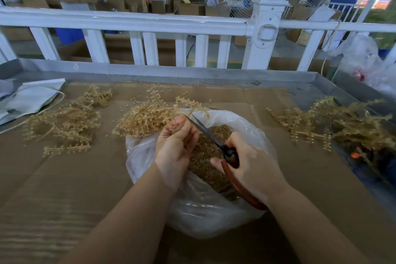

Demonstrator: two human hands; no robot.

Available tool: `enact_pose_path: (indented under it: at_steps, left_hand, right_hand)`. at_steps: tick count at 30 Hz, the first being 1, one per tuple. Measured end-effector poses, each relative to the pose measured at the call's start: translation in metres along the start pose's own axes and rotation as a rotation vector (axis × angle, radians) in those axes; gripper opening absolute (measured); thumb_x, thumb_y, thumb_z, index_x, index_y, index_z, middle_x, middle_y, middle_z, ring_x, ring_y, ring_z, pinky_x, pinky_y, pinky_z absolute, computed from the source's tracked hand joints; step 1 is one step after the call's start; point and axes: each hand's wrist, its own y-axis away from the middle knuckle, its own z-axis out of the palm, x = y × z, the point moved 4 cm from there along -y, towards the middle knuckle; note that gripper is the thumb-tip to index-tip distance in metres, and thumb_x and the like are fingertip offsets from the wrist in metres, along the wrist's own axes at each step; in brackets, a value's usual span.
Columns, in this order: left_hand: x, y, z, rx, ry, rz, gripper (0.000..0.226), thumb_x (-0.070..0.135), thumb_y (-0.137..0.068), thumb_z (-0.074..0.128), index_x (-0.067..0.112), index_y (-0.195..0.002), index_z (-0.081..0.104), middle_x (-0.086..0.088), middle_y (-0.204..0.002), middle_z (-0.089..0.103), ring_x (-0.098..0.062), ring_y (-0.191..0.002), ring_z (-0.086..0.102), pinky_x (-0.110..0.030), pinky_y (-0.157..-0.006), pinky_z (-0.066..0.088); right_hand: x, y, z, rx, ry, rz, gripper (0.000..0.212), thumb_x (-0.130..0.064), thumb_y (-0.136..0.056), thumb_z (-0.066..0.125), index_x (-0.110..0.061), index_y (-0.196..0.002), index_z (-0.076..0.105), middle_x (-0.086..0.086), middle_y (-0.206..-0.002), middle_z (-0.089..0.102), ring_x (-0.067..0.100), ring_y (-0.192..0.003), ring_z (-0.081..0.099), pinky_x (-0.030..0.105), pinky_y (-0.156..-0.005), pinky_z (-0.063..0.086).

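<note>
Nearest, the clear plastic bag (203, 216) slumps on the cardboard-lined counter (64, 178). Its mouth is open under both hands and it holds small amber cut pieces (205, 167). The film is soft, so a nudge from a wrist could fold the rim in, and fresh pieces would then bounce onto the counter, where a scatter of them lies farther off. The right hand (250, 169) is curled tight round the red handles of the scissors (205, 133), whose blades run up and left to end right beside the fingertips of the left hand (175, 146). That looks like the main hazard. The left hand is clamped on the stems of a bunch of plastic sprigs (150, 118) over the bag's far rim, and a snip taken too close could nick a finger. A slack hold could drop the bunch among the left pile (64, 122) or right pile (334, 122).
</note>
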Motion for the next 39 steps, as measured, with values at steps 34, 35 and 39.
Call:
enact_pose_path:
  at_steps: [34, 35, 39]
  left_hand:
    - [-0.0076, -0.0036, -0.0016, -0.158, -0.126, -0.052, 0.021, -0.007, -0.087, 0.053, 0.013, -0.082, 0.058, 0.001, -0.057, 0.063, -0.007, -0.049, 0.062, -0.019, -0.051, 0.054]
    - [-0.008, -0.0035, -0.0016, -0.163, -0.13, -0.052, 0.022, -0.007, -0.087, 0.053, 0.013, -0.081, 0.058, 0.001, -0.057, 0.063, -0.007, -0.049, 0.062, -0.019, -0.051, 0.054]
    - [-0.0083, -0.0038, -0.0015, -0.173, -0.142, -0.052, 0.022, -0.008, -0.087, 0.053, 0.013, -0.08, 0.058, 0.0, -0.057, 0.064, -0.008, -0.049, 0.061, -0.019, -0.051, 0.054]
  right_hand:
    - [-0.0027, -0.0042, -0.0009, -0.014, -0.033, 0.033, 0.033, -0.054, -0.085, 0.059, -0.026, -0.087, 0.042, -0.012, -0.062, 0.046, 0.001, -0.054, 0.046, 0.015, -0.054, 0.03]
    - [-0.003, -0.0045, -0.0006, -0.014, -0.025, 0.025, 0.033, -0.054, -0.085, 0.058, -0.026, -0.087, 0.042, -0.012, -0.062, 0.045, 0.001, -0.054, 0.045, 0.015, -0.054, 0.03]
    - [-0.0017, -0.0056, 0.001, -0.015, -0.001, 0.016, 0.034, -0.056, -0.085, 0.056, -0.026, -0.09, 0.042, -0.011, -0.062, 0.046, 0.001, -0.054, 0.046, 0.015, -0.055, 0.032]
